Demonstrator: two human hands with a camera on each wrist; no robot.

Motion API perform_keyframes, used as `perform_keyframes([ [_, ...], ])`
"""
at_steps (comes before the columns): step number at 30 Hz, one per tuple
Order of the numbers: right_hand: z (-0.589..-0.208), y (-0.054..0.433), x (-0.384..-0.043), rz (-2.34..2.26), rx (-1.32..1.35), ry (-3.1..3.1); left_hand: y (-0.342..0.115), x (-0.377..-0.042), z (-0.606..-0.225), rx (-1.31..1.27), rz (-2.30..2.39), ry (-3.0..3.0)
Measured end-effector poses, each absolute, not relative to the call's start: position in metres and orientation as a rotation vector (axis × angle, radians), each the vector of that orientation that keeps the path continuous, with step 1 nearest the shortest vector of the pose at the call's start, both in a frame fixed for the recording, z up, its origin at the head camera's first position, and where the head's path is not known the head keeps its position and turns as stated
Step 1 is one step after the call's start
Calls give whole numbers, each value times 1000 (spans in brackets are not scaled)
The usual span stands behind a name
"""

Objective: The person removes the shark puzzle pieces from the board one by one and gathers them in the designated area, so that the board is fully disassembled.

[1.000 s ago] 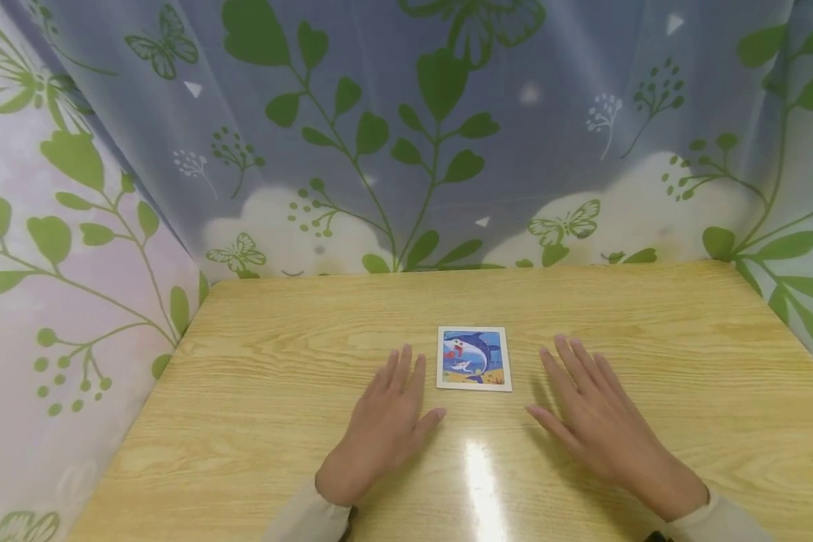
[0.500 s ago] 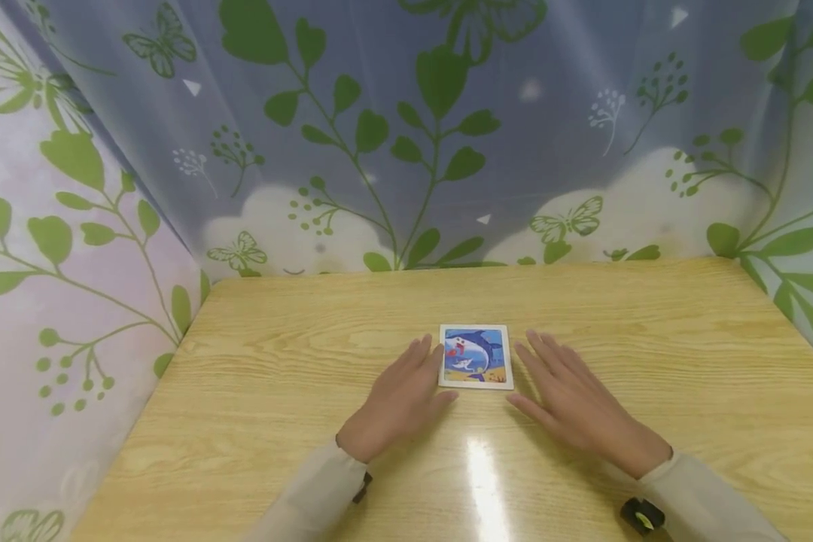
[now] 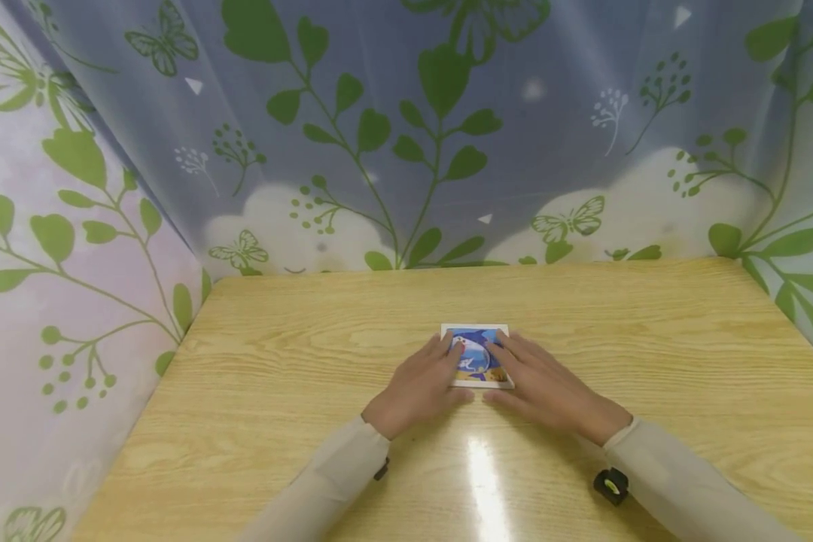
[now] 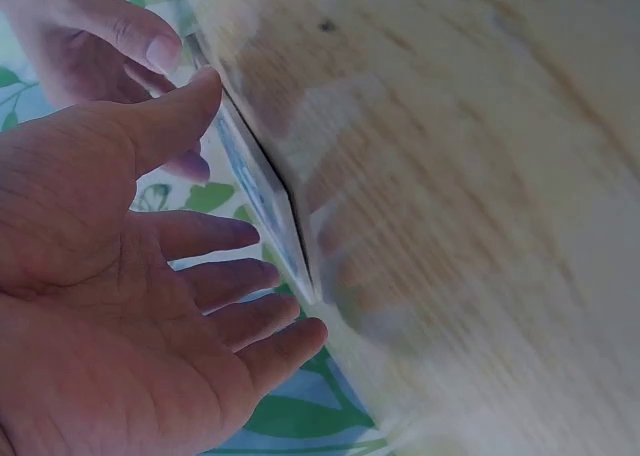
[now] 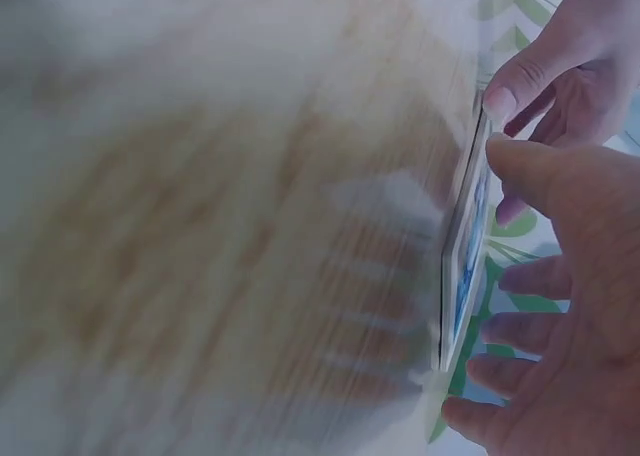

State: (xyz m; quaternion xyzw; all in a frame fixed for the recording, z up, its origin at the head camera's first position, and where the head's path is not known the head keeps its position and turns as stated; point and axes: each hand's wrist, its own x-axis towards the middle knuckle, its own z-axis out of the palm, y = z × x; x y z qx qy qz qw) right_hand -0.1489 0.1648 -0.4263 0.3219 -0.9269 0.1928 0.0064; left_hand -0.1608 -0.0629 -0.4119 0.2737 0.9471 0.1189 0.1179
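Observation:
A flat square picture board (image 3: 474,363) with a white border lies on the wooden table, showing a blue whale or shark over a sandy sea floor. My left hand (image 3: 416,391) is at its left side, fingertips overlapping the picture in the head view. From the other side my right hand (image 3: 552,388) reaches over the right border the same way. Both thumbs lie along the near edge, their tips close together. In the left wrist view the left fingers (image 4: 235,286) are spread and only slightly bent beside the board's thin edge (image 4: 265,181). The right fingers (image 5: 515,331) look alike in the right wrist view.
The light wooden table (image 3: 298,339) extends to both sides of the board. Behind it hangs a blue curtain (image 3: 379,113) printed with leaves and butterflies, and a similar pale one (image 3: 88,226) covers the left side. Light glares off the tabletop near the front.
Both hands have moved inward from either side of the picture board until their fingers overlap its borders. The board has stayed in about the same place.

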Motion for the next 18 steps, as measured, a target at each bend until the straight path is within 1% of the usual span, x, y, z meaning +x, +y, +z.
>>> perform_keyframes([
  [9, -431, 155, -160, 639, 1113, -2899, -61, -164, -414, 800, 236, 2769],
  [18, -433, 151, -164, 618, 1118, -2912, -62, -164, -417, 846, 232, 2812],
])
